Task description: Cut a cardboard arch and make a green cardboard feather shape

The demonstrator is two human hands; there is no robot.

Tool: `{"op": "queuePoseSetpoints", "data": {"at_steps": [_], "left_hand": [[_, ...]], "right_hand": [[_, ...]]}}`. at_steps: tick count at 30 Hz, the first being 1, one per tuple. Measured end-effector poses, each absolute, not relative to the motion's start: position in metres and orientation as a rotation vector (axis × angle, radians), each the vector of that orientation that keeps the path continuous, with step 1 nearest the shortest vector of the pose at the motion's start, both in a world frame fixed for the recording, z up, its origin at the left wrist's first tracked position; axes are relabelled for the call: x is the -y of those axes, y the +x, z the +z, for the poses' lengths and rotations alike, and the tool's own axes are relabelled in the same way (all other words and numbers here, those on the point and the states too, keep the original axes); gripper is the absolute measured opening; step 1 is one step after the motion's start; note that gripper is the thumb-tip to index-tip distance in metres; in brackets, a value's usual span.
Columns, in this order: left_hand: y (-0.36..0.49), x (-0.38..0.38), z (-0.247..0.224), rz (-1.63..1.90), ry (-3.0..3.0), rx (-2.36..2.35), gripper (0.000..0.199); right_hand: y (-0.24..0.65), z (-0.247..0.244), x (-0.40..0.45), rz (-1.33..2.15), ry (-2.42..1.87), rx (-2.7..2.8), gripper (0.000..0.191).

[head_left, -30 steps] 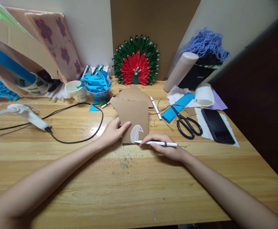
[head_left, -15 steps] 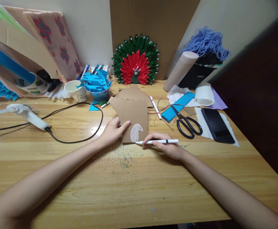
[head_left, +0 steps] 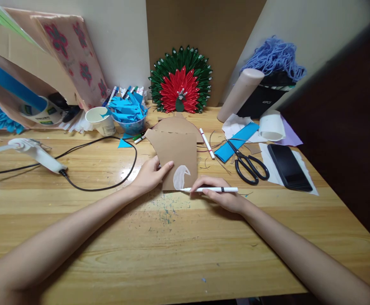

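My left hand (head_left: 151, 173) grips the left edge of a piece of brown cardboard (head_left: 178, 148), thumb on top and the other fingers hidden beneath. Near the cardboard's lower edge is a white painted curved shape (head_left: 181, 177), pointed at its upper right. In my right hand (head_left: 218, 195) lies a slim white marker pen (head_left: 227, 189) with a dark band, pinched between thumb and fingers. Its tip touches the bottom of the white shape. Behind the held piece lies a rounded piece of cardboard (head_left: 178, 124), partly covered.
At right lie black-handled scissors (head_left: 248, 165), a blue strip (head_left: 237, 142), a phone (head_left: 289, 166) and a red-banded marker (head_left: 207, 144). At left are a white glue gun (head_left: 38, 154) with its cord, a paper cup (head_left: 100, 121) and a bowl of blue scraps (head_left: 130, 123). A red-green peacock craft (head_left: 181, 80) stands behind.
Almost nothing differs. The marker's rear end has shifted very slightly, with its tip still at the bottom of the white shape. My left hand and the cardboard stay in place.
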State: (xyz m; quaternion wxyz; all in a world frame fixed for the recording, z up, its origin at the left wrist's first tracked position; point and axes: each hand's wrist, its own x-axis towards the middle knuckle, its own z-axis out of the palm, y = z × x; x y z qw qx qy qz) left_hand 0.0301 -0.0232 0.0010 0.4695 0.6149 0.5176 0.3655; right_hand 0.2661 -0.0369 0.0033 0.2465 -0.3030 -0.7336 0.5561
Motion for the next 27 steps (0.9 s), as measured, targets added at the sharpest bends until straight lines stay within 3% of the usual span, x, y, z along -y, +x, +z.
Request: {"op": "queuePoseSetpoints", "data": {"at_steps": [27], "left_hand": [[0.0292,0.0231,0.0028,0.844,1.532,-1.322,0.038]], "right_hand": [[0.2621,0.0037,0.0398,1.514,-0.88,1.836,0.022]]}}
